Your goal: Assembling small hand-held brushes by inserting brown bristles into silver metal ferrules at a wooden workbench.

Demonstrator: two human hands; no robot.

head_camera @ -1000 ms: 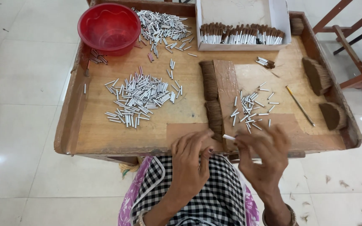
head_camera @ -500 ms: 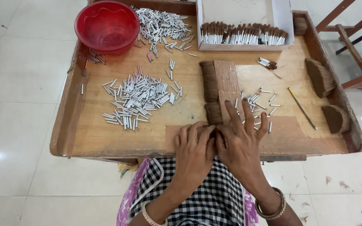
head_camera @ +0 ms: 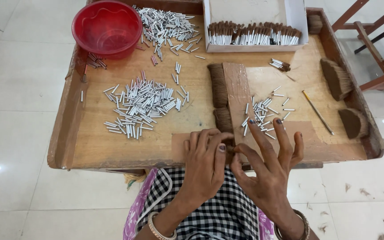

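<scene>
Brown bristle tuft point(head_camera: 228, 149), head view: it sits at the near edge of the wooden tray point(head_camera: 112, 153), pinched between both hands, mostly hidden. Left hand point(head_camera: 205, 166) is curled, its fingertips pressed on the tuft; right hand point(head_camera: 270, 166) meets it at the thumb, other fingers spread apart and lifted over loose metal tubes point(head_camera: 263, 115). Likely light, soft and prone to fraying; best gripped tight around its middle. More bristle bundles point(head_camera: 221, 95) lie just beyond.
</scene>
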